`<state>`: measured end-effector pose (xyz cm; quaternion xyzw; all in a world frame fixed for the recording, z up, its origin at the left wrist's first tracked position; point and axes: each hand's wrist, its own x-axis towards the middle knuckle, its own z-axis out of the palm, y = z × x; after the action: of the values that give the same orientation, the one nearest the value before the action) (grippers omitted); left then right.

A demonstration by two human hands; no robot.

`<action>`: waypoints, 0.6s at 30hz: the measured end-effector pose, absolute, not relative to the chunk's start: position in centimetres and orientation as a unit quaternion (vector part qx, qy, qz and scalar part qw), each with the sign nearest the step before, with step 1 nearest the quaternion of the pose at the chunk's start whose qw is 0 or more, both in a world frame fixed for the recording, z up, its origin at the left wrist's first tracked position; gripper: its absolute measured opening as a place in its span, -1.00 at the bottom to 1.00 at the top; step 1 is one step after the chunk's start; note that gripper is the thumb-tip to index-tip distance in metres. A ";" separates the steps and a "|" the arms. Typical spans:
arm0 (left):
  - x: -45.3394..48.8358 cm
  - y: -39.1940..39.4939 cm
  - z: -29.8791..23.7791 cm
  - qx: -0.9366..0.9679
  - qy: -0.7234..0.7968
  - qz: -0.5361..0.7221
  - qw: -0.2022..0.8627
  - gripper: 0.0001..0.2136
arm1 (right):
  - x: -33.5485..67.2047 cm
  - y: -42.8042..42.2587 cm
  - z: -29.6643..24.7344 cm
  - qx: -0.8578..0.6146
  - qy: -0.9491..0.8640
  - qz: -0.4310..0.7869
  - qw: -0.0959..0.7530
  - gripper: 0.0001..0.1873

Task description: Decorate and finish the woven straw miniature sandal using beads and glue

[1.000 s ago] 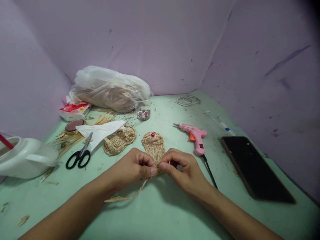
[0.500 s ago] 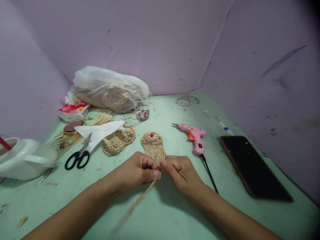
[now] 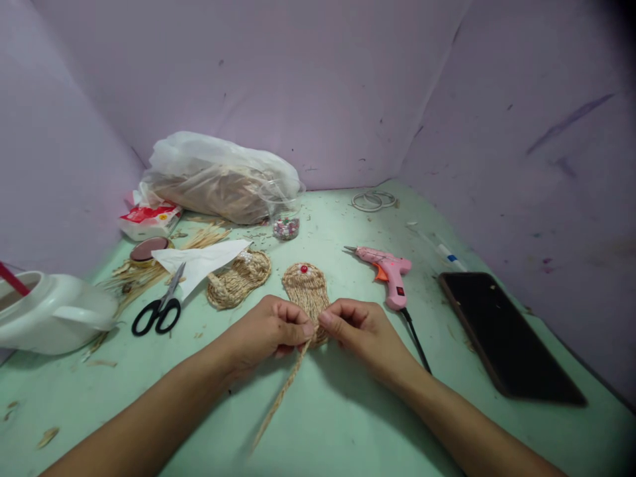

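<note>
"Two hands, in close! Left hand (image 3: 288,328) pinching the braid (image 3: 283,391) between thumb and forefinger."

"And the slipper (image 3: 305,295)?"

"On the table (image 3: 318,440), dead ahead, near end between both hands. Right hand (image 3: 358,334) there too, thumb and forefinger together at the edge; braid or slipper in them, can't tell."

"Where's the danger?"

"That left pinch, I'd say. Let it slacken and the braid could slip off the edge, or its loose tail untwist."

"And the glue gun (image 3: 395,278)?"

"Beyond the right hand, cord (image 3: 418,343) close by that forearm. One careless sweep might catch it and drag the nozzle (image 3: 350,248) round, possibly hot!"
</note>
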<state>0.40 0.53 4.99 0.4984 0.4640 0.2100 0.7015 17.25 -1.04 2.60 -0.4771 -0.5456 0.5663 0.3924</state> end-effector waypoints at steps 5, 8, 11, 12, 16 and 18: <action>0.1 0.9 4.6 0.462 0.471 0.230 0.716 -0.71 | 17.5 -0.7 2.6 -0.523 -0.494 0.531 0.447 -0.72; -0.1 0.9 4.9 0.513 0.482 0.187 0.685 -0.75 | 17.6 -0.5 2.6 -0.523 -0.480 0.527 0.467 -0.72; -0.1 0.8 5.3 0.541 0.494 0.154 0.663 -0.80 | 17.7 -0.4 2.7 -0.524 -0.476 0.527 0.470 -0.72; -0.1 0.8 5.3 0.539 0.498 0.154 0.662 -0.81 | 17.7 -0.4 2.7 -0.523 -0.476 0.527 0.472 -0.73; -0.1 0.8 5.3 0.544 0.511 0.167 0.645 -0.85 | 17.6 -0.4 2.4 -0.504 -0.471 0.542 0.481 -0.75; -0.1 0.9 5.3 0.552 0.517 0.165 0.633 -0.87 | 17.4 -0.4 2.2 -0.489 -0.457 0.557 0.491 -0.75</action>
<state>-0.14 0.85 5.31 0.5518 0.5170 0.1649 0.6333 17.44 -0.44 2.16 -0.4894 -0.4568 0.5575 0.4909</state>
